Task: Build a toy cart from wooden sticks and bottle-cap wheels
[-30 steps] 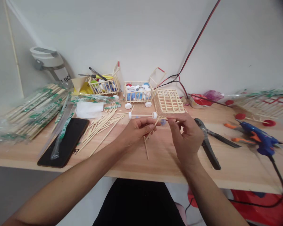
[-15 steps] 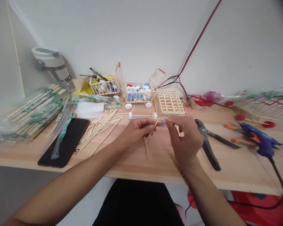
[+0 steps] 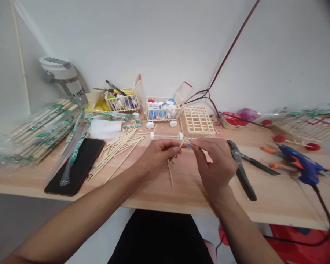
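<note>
Thin wooden sticks (image 3: 175, 156) are pinched between the thumb and fingers of my left hand (image 3: 165, 151), some slanting down toward the table. My right hand (image 3: 216, 159) is closed close beside it, its thumb and forefinger pinched at the end of a short stick; the fingertips partly hide how the sticks meet. Just beyond my hands lies an axle stick with white cap wheels (image 3: 166, 136). Behind it to the right stands a wooden stick basket frame (image 3: 198, 121). A loose pile of cut sticks (image 3: 118, 146) lies left of my left hand.
Black-handled pliers (image 3: 242, 170) and a blue glue gun (image 3: 299, 161) lie on the right. At left are a phone (image 3: 75, 167) and bagged sticks (image 3: 44, 128). Two small stick carts, one holding bottle caps (image 3: 162, 109), stand along the wall. A cable hangs off the right edge.
My right hand has shifted very slightly at the stick ends. My left hand keeps its pinch, and the things on the table stay in place.
</note>
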